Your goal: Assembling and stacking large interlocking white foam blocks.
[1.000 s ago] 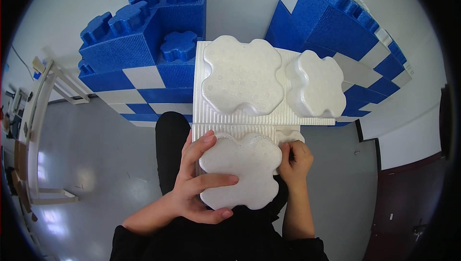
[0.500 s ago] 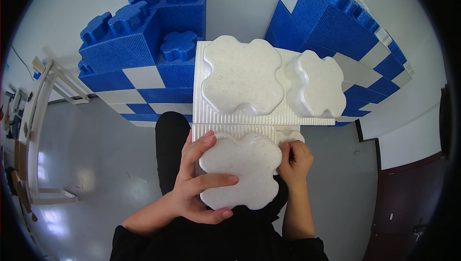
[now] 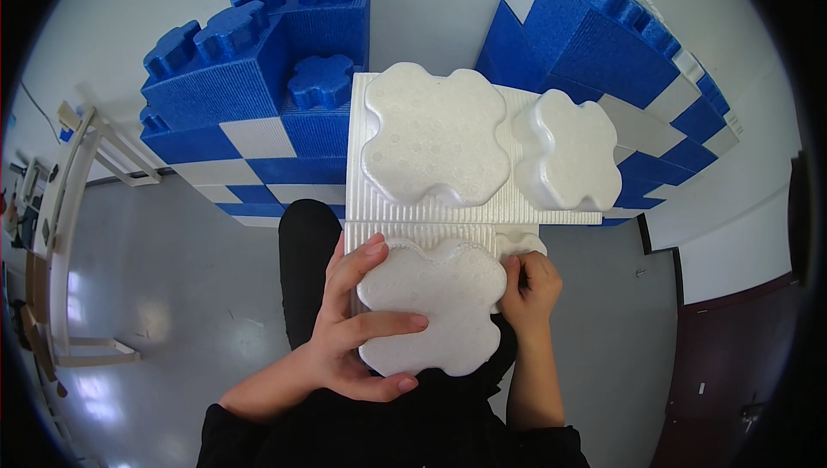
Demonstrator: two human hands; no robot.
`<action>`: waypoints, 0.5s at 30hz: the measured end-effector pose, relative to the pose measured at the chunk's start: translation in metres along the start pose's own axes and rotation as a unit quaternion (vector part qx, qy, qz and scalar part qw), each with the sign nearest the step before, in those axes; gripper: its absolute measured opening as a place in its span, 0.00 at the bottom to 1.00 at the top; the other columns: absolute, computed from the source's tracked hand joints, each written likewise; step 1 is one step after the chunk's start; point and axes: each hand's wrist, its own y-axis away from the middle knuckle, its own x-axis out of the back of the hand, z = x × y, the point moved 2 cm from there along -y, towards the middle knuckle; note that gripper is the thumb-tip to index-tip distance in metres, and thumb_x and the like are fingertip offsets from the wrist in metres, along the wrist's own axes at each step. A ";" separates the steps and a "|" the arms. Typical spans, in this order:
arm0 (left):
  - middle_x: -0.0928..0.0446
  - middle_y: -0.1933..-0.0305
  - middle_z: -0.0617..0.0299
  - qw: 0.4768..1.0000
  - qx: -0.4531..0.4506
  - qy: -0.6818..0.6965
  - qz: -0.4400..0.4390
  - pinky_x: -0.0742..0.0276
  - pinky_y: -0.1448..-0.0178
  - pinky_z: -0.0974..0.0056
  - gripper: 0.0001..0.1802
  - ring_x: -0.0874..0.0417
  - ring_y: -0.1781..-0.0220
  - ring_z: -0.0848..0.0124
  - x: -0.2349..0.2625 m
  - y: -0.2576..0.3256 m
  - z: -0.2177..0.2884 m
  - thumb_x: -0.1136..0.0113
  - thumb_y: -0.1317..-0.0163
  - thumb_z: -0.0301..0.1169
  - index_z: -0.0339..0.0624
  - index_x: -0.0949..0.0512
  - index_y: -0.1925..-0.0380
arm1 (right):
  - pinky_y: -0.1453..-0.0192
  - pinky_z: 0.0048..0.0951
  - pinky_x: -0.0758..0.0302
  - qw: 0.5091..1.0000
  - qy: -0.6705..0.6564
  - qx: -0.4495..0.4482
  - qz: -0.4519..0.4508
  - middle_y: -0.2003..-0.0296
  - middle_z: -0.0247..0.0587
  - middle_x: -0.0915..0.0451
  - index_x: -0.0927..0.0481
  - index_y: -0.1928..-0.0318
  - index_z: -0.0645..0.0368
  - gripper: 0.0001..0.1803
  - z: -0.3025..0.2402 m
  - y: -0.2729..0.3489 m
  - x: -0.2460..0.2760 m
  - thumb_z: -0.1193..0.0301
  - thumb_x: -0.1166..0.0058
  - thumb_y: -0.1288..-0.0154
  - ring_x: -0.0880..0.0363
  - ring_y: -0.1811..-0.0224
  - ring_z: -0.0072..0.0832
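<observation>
A white foam building block (image 3: 431, 309) with a clover-shaped stud is in front of me, above my lap. My left hand (image 3: 351, 326) grips it from the left, fingers spread over the stud and thumb near its lower edge. On the right, my right hand (image 3: 531, 287) is closed against the block's lower side part, its fingertips partly hidden. Directly beyond sits a larger ribbed white foam block (image 3: 510, 145) with two big clover-shaped studs. The two blocks meet along a straight seam.
A stepped blue-and-white block wall (image 3: 215, 89) rises at the far left, and another block wall (image 3: 603, 46) at the far right. A white table frame (image 3: 73, 235) stands on the grey floor at left. A dark red door (image 3: 724, 373) is at lower right.
</observation>
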 end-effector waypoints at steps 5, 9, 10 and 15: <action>0.43 0.18 0.36 1.000 -0.004 0.001 0.004 0.60 0.16 0.27 0.32 0.42 0.15 0.39 -0.001 0.000 0.000 0.20 0.54 0.48 0.48 0.11 0.47 | 0.73 0.37 0.30 1.000 0.000 -0.002 0.000 0.77 0.43 0.22 0.21 0.72 0.62 0.06 0.000 0.001 0.000 0.79 0.37 0.39 0.24 0.78 0.40; 0.43 0.18 0.36 1.000 -0.011 0.002 0.006 0.59 0.16 0.27 0.32 0.42 0.15 0.39 -0.001 -0.002 -0.001 0.20 0.54 0.48 0.48 0.11 0.47 | 0.72 0.37 0.30 1.000 0.006 0.004 0.001 0.77 0.43 0.22 0.21 0.72 0.62 0.06 0.000 0.001 0.000 0.79 0.36 0.39 0.24 0.77 0.41; 0.43 0.18 0.36 1.000 -0.012 0.002 0.006 0.59 0.16 0.27 0.32 0.42 0.15 0.39 -0.001 -0.002 0.000 0.20 0.54 0.48 0.48 0.11 0.47 | 0.73 0.37 0.30 1.000 0.006 0.004 0.001 0.77 0.43 0.22 0.21 0.72 0.62 0.06 0.000 0.001 0.000 0.79 0.36 0.39 0.24 0.78 0.40; 0.42 0.18 0.36 1.000 -0.010 0.003 0.008 0.60 0.16 0.27 0.32 0.42 0.15 0.39 0.000 -0.001 0.000 0.21 0.54 0.47 0.48 0.11 0.47 | 0.73 0.37 0.30 1.000 0.003 -0.002 0.000 0.77 0.43 0.22 0.20 0.72 0.62 0.06 -0.001 0.000 0.000 0.79 0.36 0.39 0.24 0.78 0.39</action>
